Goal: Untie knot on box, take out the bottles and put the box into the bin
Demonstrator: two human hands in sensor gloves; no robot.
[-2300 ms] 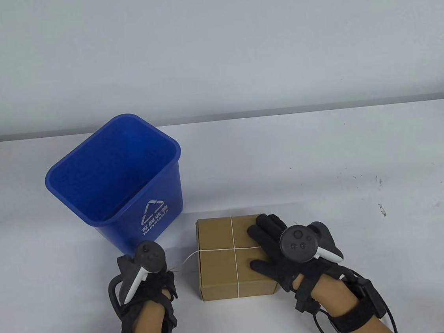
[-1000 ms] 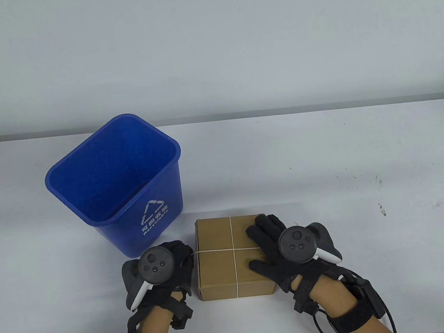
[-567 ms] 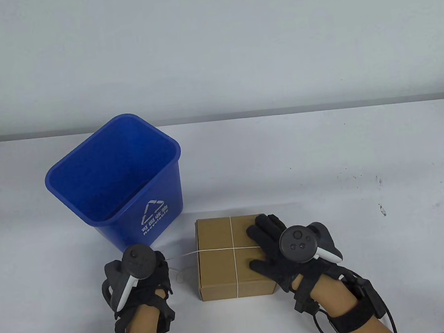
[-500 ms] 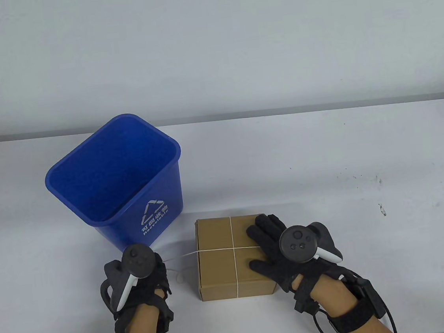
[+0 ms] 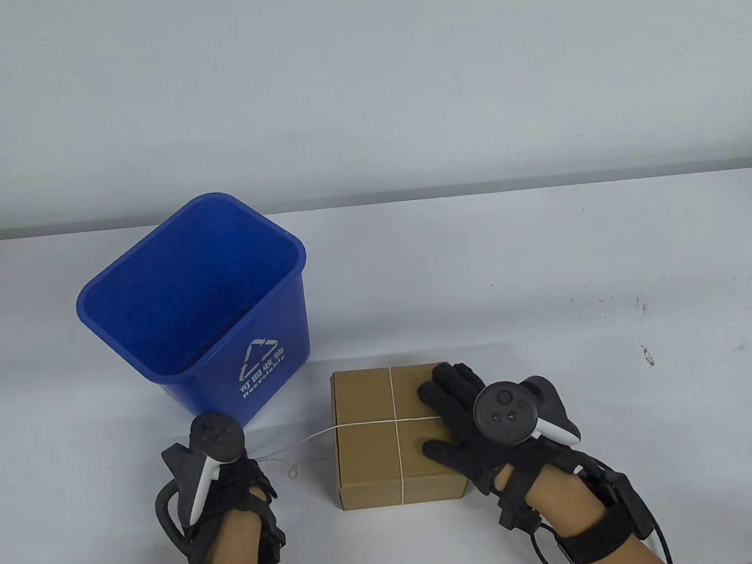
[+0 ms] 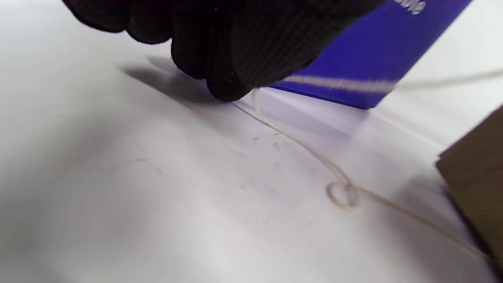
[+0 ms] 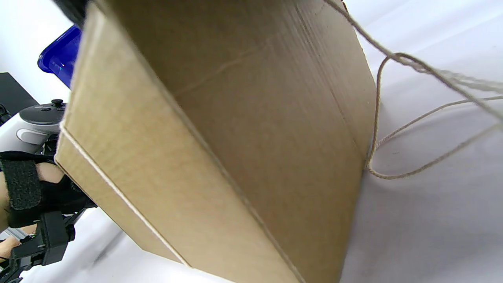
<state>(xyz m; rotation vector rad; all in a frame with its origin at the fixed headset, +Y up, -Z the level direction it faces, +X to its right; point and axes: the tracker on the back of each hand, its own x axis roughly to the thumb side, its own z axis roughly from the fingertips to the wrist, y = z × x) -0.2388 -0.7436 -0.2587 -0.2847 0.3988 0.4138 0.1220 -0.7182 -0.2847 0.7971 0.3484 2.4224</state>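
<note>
At the counter's (image 5: pixel 549 264) near edge, the right hand (image 5: pixel 471 420) lies flat with straight fingers on the cardboard box (image 5: pixel 386 442), pinning it against the pull. Left hand (image 5: pixel 236 485), at the box's 9 o'clock, pinches the twine (image 5: pixel 311 435) taut to slip the knot; blue recycling bin (image 5: pixel 197 307) waits at 11 o'clock.

On the blue bin (image 5: pixel 203 300) you can read, in white on its front wall, a triangular recycling sign with a line of Chinese characters too small to make out and the word "Recyclable" beneath it, of which only the letters "ble" show in your left wrist view.
</note>
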